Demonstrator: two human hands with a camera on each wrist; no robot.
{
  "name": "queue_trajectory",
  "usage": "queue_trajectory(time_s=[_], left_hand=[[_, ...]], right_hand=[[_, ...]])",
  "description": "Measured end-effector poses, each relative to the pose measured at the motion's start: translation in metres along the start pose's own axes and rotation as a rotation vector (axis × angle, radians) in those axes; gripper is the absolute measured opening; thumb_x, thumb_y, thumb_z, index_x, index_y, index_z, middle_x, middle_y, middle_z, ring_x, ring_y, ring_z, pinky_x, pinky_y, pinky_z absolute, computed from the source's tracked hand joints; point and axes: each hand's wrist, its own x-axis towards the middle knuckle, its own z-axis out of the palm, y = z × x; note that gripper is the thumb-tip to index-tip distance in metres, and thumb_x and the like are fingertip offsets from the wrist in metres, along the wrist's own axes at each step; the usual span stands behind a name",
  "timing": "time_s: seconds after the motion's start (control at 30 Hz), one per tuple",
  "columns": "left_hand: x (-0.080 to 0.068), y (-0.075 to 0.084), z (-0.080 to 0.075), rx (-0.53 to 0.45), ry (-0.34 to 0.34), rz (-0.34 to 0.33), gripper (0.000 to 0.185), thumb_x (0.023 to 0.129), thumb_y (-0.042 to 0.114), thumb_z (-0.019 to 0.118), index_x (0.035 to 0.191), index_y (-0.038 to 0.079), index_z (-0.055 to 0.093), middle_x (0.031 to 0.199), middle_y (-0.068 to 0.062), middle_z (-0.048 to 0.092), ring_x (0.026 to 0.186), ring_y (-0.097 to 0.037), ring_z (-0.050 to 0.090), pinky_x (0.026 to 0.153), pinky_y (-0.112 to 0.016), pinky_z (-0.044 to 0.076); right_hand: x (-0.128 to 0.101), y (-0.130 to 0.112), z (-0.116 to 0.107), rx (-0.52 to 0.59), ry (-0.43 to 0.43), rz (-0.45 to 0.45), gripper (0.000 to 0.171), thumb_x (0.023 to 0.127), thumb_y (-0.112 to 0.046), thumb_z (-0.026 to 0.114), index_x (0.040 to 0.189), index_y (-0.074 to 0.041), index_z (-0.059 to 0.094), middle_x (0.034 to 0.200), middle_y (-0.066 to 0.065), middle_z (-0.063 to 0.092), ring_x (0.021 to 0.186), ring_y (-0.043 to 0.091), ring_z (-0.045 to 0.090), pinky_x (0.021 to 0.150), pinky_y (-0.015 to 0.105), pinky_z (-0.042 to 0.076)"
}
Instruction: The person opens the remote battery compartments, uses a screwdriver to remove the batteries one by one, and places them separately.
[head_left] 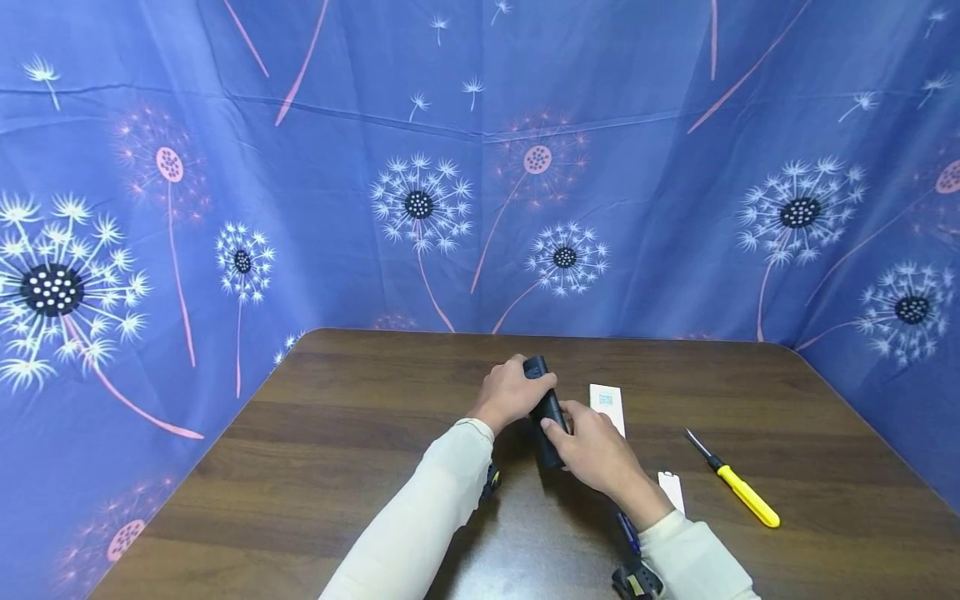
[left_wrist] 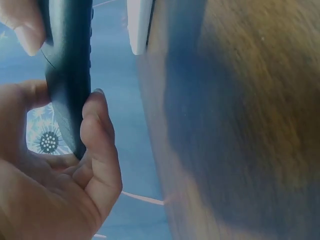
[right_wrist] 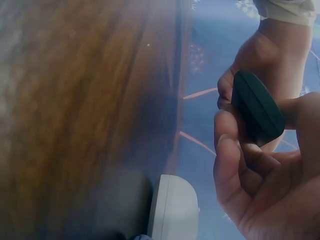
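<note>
Both hands hold a long black remote-like device just above the middle of the brown table. My left hand grips its far end; in the left wrist view the fingers curl round the dark body. My right hand grips the near end, and in the right wrist view thumb and fingers wrap the rounded black tip. A white flat piece lies just right of the device, also seen as a white piece and a white rounded piece.
A yellow-handled screwdriver lies on the table to the right. A smaller white piece rests by my right wrist. Blue dandelion-print cloth walls the table on three sides.
</note>
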Motion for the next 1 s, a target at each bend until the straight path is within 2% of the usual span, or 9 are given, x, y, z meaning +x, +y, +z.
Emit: queue_trajectory(time_s=[0.2, 0.33, 0.6, 0.7, 0.83, 1.0], left_hand=[[0.001, -0.003, 0.002, -0.074, 0.029, 0.053, 0.072, 0.092, 0.054, 0.064, 0.146, 0.009, 0.048, 0.112, -0.010, 0.065, 0.083, -0.021, 0.061, 0.071, -0.038, 0.052], [0.004, -0.008, 0.006, -0.163, 0.054, 0.109, 0.071, 0.093, 0.052, 0.065, 0.147, 0.008, 0.047, 0.115, -0.010, 0.065, 0.087, -0.018, 0.062, 0.075, -0.037, 0.052], [0.010, -0.013, 0.011, -0.403, 0.092, 0.171, 0.065, 0.093, 0.042, 0.071, 0.146, 0.011, 0.048, 0.087, -0.006, 0.061, 0.061, -0.017, 0.061, 0.053, -0.032, 0.054], [0.012, -0.012, 0.013, -0.482, 0.118, 0.186, 0.064, 0.092, 0.038, 0.072, 0.144, 0.008, 0.049, 0.086, -0.005, 0.062, 0.058, -0.017, 0.061, 0.052, -0.034, 0.055], [0.013, -0.011, 0.018, -0.609, 0.140, 0.173, 0.062, 0.091, 0.031, 0.074, 0.141, 0.001, 0.051, 0.083, -0.004, 0.065, 0.056, -0.015, 0.061, 0.054, -0.036, 0.057], [0.013, -0.011, 0.026, -0.778, 0.138, 0.146, 0.056, 0.092, 0.026, 0.072, 0.136, -0.002, 0.054, 0.079, -0.005, 0.065, 0.057, -0.012, 0.057, 0.052, -0.028, 0.052]], right_hand=[[0.002, 0.002, -0.001, 0.074, 0.026, 0.012, 0.042, 0.102, -0.019, 0.058, 0.136, 0.007, 0.051, 0.089, 0.014, 0.067, 0.061, 0.018, 0.066, 0.052, 0.033, 0.056], [0.004, 0.003, -0.003, 0.079, 0.023, 0.018, 0.044, 0.104, -0.020, 0.055, 0.138, 0.006, 0.049, 0.088, 0.013, 0.066, 0.058, 0.019, 0.064, 0.052, 0.032, 0.055], [0.005, 0.004, -0.016, 0.119, -0.009, 0.034, 0.045, 0.107, -0.024, 0.050, 0.142, 0.005, 0.045, 0.097, 0.016, 0.065, 0.064, 0.021, 0.065, 0.055, 0.035, 0.056], [0.006, 0.004, -0.019, 0.154, -0.008, 0.030, 0.044, 0.107, -0.023, 0.049, 0.140, 0.005, 0.047, 0.098, 0.017, 0.066, 0.064, 0.022, 0.065, 0.055, 0.036, 0.056], [0.007, 0.004, -0.022, 0.190, -0.010, 0.025, 0.044, 0.107, -0.024, 0.049, 0.140, 0.005, 0.047, 0.101, 0.017, 0.066, 0.065, 0.023, 0.066, 0.055, 0.037, 0.056], [0.008, 0.003, -0.022, 0.243, -0.021, 0.017, 0.043, 0.107, -0.023, 0.048, 0.140, 0.006, 0.047, 0.093, 0.017, 0.066, 0.065, 0.025, 0.066, 0.054, 0.039, 0.056]])
